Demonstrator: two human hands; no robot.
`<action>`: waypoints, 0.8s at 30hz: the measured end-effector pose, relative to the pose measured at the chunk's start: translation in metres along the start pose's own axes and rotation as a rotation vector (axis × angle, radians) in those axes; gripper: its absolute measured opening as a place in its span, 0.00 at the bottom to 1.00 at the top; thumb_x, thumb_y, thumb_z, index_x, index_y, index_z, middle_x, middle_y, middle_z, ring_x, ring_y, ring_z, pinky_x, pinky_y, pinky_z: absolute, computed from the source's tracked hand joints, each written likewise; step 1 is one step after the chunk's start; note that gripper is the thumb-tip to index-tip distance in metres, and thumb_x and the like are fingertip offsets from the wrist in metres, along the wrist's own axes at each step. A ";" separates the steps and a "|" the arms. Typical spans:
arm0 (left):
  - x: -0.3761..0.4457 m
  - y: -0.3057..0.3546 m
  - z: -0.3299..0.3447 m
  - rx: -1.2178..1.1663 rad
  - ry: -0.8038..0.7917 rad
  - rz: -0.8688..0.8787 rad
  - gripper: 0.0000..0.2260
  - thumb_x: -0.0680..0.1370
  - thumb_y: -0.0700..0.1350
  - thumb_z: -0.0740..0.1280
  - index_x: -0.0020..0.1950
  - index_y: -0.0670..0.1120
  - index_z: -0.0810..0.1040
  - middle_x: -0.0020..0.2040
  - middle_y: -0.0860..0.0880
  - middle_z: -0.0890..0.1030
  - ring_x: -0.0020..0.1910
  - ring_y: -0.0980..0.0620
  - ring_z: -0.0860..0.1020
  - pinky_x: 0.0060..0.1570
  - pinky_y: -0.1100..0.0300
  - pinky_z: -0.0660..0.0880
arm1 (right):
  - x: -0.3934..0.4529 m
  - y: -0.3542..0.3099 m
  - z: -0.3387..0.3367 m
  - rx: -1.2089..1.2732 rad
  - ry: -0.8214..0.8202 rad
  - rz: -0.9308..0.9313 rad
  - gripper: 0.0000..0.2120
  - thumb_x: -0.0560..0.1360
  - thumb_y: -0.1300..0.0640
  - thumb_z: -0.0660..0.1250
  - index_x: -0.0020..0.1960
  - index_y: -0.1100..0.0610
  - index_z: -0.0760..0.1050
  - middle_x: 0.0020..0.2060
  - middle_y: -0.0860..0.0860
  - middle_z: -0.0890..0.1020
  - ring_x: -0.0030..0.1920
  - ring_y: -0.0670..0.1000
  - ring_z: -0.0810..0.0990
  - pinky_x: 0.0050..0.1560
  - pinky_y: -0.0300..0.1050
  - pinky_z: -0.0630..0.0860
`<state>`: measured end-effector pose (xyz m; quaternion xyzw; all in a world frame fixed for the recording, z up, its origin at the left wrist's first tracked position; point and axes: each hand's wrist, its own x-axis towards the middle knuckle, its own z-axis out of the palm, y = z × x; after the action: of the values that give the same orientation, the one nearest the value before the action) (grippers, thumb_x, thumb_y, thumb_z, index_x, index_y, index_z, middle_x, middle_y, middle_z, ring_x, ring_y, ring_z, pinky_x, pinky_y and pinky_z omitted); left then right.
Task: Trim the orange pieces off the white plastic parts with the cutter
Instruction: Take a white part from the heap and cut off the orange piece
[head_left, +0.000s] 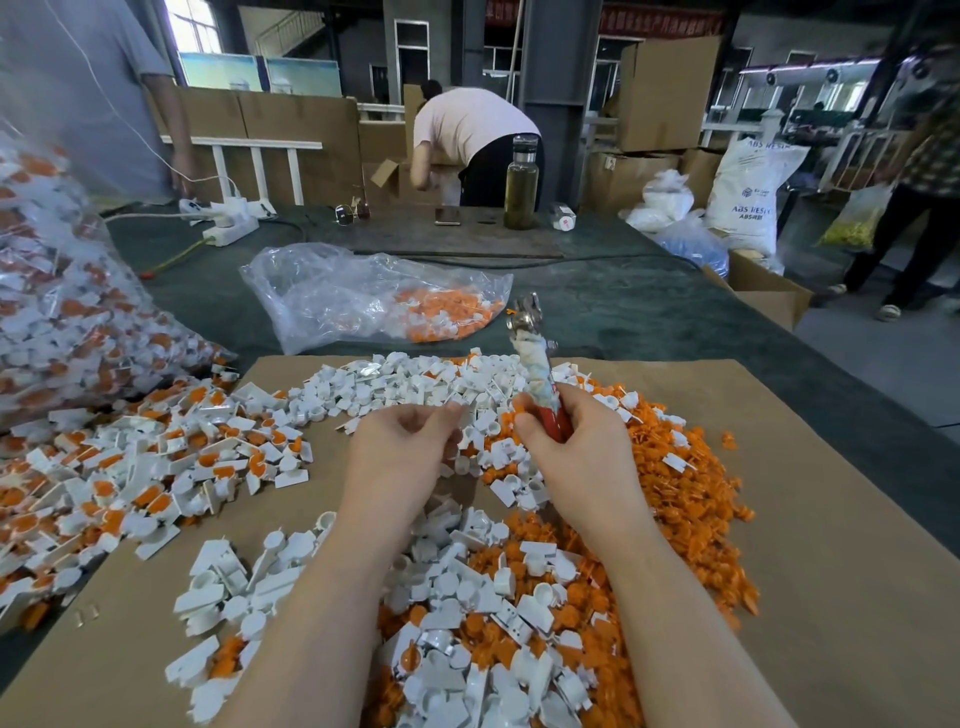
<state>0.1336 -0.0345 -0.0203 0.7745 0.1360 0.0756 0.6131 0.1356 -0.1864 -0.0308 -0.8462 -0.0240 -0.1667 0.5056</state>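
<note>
On the cardboard sheet (779, 519), trimmed white parts (395, 379) and loose orange bits (691, 499) lie heaped, while an untrimmed pile (130, 467) waits left. Right hand (576, 441) grips the cutter (540, 374) upright; left hand (405, 441) pinches something small, unclear.

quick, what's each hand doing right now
Left hand: fingers curled, pinching a small white plastic part.
Right hand: gripping the cutter by its red handles.

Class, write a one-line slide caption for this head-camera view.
Right hand grips the cutter; left hand pinches a white part above sorted piles.
</note>
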 end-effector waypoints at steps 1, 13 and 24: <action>-0.001 0.001 0.001 -0.052 -0.001 -0.011 0.11 0.77 0.57 0.70 0.39 0.52 0.82 0.34 0.56 0.85 0.35 0.57 0.82 0.33 0.62 0.71 | 0.000 -0.001 0.001 0.009 0.004 -0.012 0.04 0.77 0.52 0.68 0.46 0.44 0.75 0.38 0.41 0.79 0.41 0.37 0.78 0.33 0.29 0.73; -0.012 0.003 0.009 -0.233 -0.128 0.035 0.11 0.78 0.45 0.71 0.44 0.37 0.81 0.34 0.47 0.85 0.35 0.52 0.85 0.36 0.62 0.82 | -0.004 -0.003 0.005 -0.040 0.073 -0.068 0.06 0.77 0.49 0.68 0.49 0.50 0.76 0.36 0.42 0.78 0.36 0.40 0.77 0.33 0.32 0.69; -0.015 0.008 0.009 -0.280 -0.215 0.040 0.11 0.78 0.47 0.71 0.46 0.39 0.80 0.37 0.46 0.86 0.38 0.50 0.86 0.36 0.63 0.81 | -0.003 -0.005 0.009 -0.021 0.057 -0.050 0.04 0.78 0.52 0.67 0.49 0.50 0.74 0.37 0.43 0.78 0.37 0.43 0.78 0.34 0.34 0.71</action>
<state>0.1229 -0.0494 -0.0142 0.6877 0.0425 0.0225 0.7244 0.1335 -0.1760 -0.0314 -0.8454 -0.0289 -0.2034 0.4930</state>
